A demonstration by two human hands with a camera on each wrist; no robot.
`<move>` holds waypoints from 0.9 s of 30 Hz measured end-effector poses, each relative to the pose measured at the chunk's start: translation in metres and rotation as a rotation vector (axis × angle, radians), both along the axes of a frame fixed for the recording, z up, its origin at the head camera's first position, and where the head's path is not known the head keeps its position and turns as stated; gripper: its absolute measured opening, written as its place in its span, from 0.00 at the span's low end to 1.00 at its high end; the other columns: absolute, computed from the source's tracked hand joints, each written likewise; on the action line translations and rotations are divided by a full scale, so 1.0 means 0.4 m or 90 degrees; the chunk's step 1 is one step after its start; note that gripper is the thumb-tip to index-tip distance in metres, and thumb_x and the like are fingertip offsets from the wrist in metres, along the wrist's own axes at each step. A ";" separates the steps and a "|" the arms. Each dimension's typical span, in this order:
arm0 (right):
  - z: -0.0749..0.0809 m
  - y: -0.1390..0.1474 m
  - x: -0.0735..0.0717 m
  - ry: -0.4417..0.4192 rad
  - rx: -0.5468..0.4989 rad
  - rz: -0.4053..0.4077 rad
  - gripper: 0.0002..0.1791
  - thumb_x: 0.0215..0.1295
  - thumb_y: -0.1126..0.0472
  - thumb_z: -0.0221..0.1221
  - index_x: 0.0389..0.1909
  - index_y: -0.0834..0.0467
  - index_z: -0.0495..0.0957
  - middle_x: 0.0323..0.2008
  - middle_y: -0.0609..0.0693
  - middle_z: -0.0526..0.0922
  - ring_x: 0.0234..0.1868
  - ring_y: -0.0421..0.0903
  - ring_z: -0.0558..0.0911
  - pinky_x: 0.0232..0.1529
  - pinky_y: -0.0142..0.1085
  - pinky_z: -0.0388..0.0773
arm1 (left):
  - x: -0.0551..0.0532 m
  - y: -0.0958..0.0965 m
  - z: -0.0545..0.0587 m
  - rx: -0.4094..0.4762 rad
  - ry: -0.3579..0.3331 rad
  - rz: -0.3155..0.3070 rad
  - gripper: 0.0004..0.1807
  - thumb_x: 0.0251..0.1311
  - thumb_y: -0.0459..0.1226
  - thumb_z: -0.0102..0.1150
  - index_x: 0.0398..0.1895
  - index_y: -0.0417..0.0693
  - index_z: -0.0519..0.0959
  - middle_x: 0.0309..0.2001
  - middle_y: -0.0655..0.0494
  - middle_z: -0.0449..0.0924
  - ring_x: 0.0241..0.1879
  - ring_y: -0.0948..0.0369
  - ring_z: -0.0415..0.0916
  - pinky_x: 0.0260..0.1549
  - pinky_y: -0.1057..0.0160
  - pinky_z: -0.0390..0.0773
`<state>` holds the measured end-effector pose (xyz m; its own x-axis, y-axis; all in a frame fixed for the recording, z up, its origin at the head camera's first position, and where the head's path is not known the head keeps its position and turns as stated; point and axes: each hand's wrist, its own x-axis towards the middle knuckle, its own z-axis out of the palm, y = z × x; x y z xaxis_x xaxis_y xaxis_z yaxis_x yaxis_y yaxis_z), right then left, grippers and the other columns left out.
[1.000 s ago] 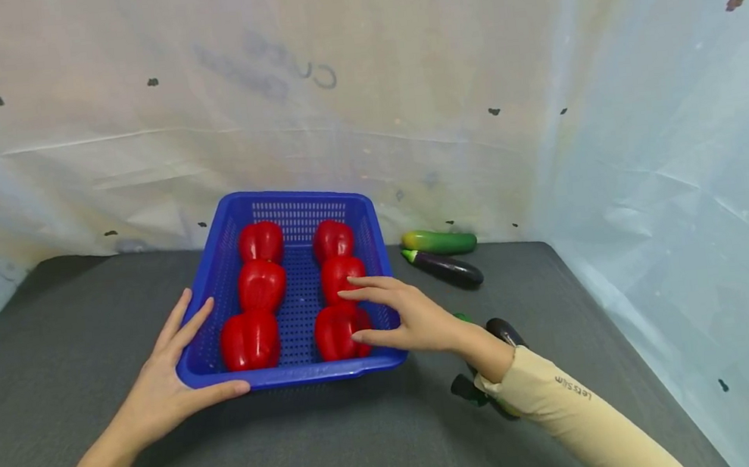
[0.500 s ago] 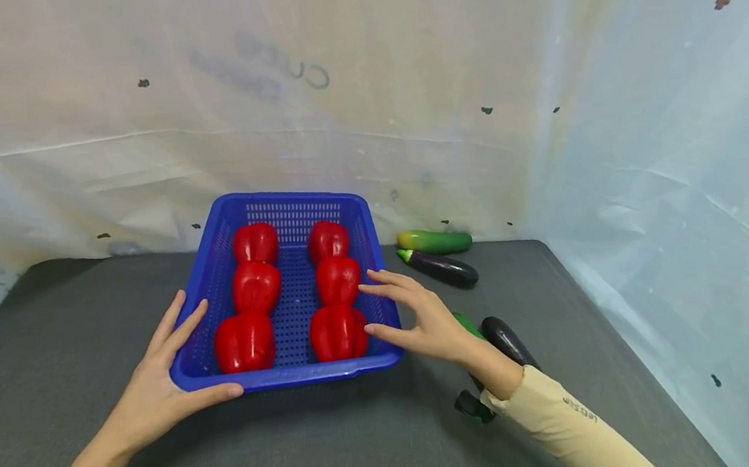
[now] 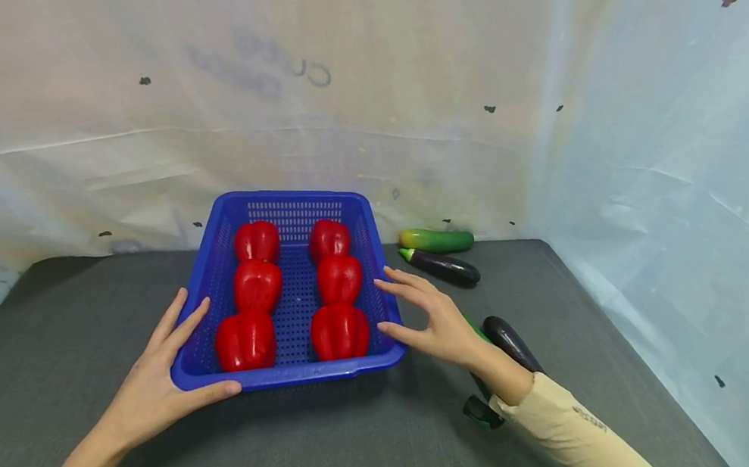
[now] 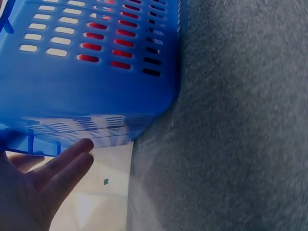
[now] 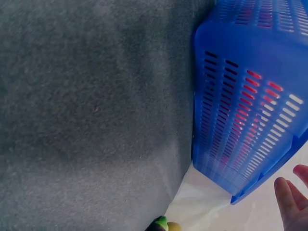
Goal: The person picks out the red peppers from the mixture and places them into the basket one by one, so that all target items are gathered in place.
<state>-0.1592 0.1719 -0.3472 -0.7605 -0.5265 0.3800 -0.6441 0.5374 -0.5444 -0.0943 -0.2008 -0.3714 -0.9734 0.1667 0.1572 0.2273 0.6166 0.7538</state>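
Note:
A blue slotted basket (image 3: 307, 371) stands on the grey mat (image 3: 369, 447) and holds several red bell peppers (image 3: 339, 331) in two rows. My left hand (image 3: 167, 365) lies against its front left corner. The fingers are straight along the left wall and the thumb runs along the front rim. My right hand (image 3: 425, 319) is spread beside the front right corner, its fingertips at the right rim. I cannot tell whether they touch it. The left wrist view shows straight fingers (image 4: 62, 166) next to the basket wall (image 4: 86, 86). In the right wrist view, fingertips (image 5: 288, 202) sit just off the basket (image 5: 240, 96).
A green zucchini (image 3: 437, 240) and a dark eggplant (image 3: 443, 267) lie at the back, right of the basket. Another eggplant (image 3: 511, 341) lies behind my right wrist. Plastic sheeting walls in the back and the right side.
My right hand has drawn back from over the front right pepper, out of the basket, to its right side. The left hand and the basket have hardly moved.

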 end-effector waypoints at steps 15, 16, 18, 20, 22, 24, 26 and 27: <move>-0.011 0.036 -0.008 0.009 -0.015 -0.049 0.31 0.60 0.56 0.65 0.65 0.53 0.71 0.70 0.49 0.64 0.71 0.50 0.62 0.65 0.57 0.63 | -0.009 -0.034 0.021 -0.065 0.041 0.020 0.42 0.63 0.50 0.56 0.77 0.57 0.48 0.77 0.48 0.39 0.70 0.33 0.45 0.49 0.21 0.53; -0.013 0.039 -0.010 0.012 -0.016 -0.053 0.31 0.61 0.56 0.65 0.65 0.53 0.71 0.70 0.49 0.64 0.71 0.50 0.62 0.65 0.57 0.63 | -0.012 -0.038 0.022 -0.060 0.047 0.020 0.39 0.65 0.49 0.53 0.76 0.56 0.50 0.77 0.46 0.42 0.70 0.33 0.45 0.50 0.21 0.52; -0.016 0.043 -0.013 0.022 -0.018 -0.060 0.30 0.61 0.56 0.65 0.65 0.52 0.71 0.70 0.50 0.65 0.71 0.50 0.62 0.65 0.56 0.63 | -0.017 -0.044 0.025 -0.051 0.059 0.018 0.35 0.69 0.47 0.49 0.76 0.54 0.52 0.76 0.44 0.45 0.70 0.34 0.47 0.51 0.21 0.51; -0.020 0.048 -0.016 0.030 -0.017 -0.068 0.30 0.61 0.57 0.64 0.65 0.51 0.71 0.70 0.50 0.65 0.71 0.50 0.62 0.65 0.56 0.63 | -0.023 -0.049 0.028 -0.050 0.071 0.020 0.31 0.70 0.46 0.47 0.75 0.52 0.56 0.75 0.42 0.49 0.70 0.34 0.48 0.52 0.22 0.52; -0.022 0.051 -0.017 0.036 -0.016 -0.074 0.30 0.61 0.57 0.64 0.65 0.52 0.71 0.70 0.51 0.65 0.71 0.51 0.62 0.65 0.56 0.63 | -0.027 -0.053 0.031 -0.065 0.085 0.026 0.30 0.70 0.46 0.48 0.73 0.50 0.59 0.73 0.40 0.53 0.69 0.34 0.52 0.51 0.23 0.55; -0.023 0.054 -0.018 0.040 -0.015 -0.077 0.30 0.61 0.57 0.64 0.65 0.52 0.71 0.70 0.52 0.65 0.71 0.51 0.62 0.65 0.57 0.63 | -0.031 -0.054 0.034 -0.082 0.102 0.033 0.30 0.69 0.46 0.51 0.71 0.46 0.62 0.71 0.38 0.57 0.66 0.33 0.55 0.49 0.24 0.58; -0.023 0.056 -0.019 0.040 -0.016 -0.079 0.30 0.61 0.57 0.64 0.65 0.52 0.71 0.70 0.52 0.65 0.71 0.52 0.62 0.65 0.57 0.63 | -0.033 -0.055 0.037 -0.097 0.121 0.041 0.29 0.67 0.45 0.53 0.68 0.44 0.66 0.69 0.36 0.61 0.64 0.32 0.59 0.47 0.25 0.61; -0.022 0.057 -0.019 0.040 -0.017 -0.080 0.30 0.61 0.57 0.64 0.65 0.52 0.71 0.70 0.52 0.65 0.71 0.52 0.63 0.65 0.57 0.63 | -0.035 -0.055 0.039 -0.103 0.130 0.044 0.28 0.67 0.45 0.54 0.67 0.42 0.67 0.67 0.35 0.63 0.63 0.32 0.61 0.46 0.26 0.62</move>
<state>-0.1667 0.1948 -0.3561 -0.7945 -0.4174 0.4411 -0.6053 0.6026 -0.5200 -0.1083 -0.2229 -0.3559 -0.9343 0.1391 0.3283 0.3173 0.7446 0.5873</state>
